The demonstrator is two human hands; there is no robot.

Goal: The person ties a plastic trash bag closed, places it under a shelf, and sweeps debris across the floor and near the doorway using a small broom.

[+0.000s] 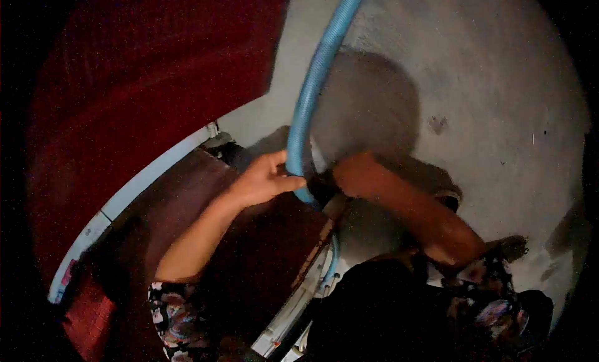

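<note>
A light blue ribbed hose (pixel 312 90) comes down from the top of the head view and bends toward dark fittings low in the middle. My left hand (pixel 268 178) is closed around its lower part, thumb across the front. Just right of the hose, my right hand (pixel 357 175) is curled in shadow; its fingertips and whatever they hold are hidden. A small pale strip (pixel 317 155) shows between the hose and my right hand. Below both hands, a thinner blue tube (pixel 334 262) runs down beside a pale metal frame (pixel 290 309).
A dark red panel (pixel 168 62) fills the upper left, with a curved pale blue rail (pixel 134 187) beneath it. A rough grey wall (pixel 493 93) stands at the right, carrying a rounded shadow. Red cloth-like material (pixel 90 318) lies at the lower left. Much of the bottom is dark.
</note>
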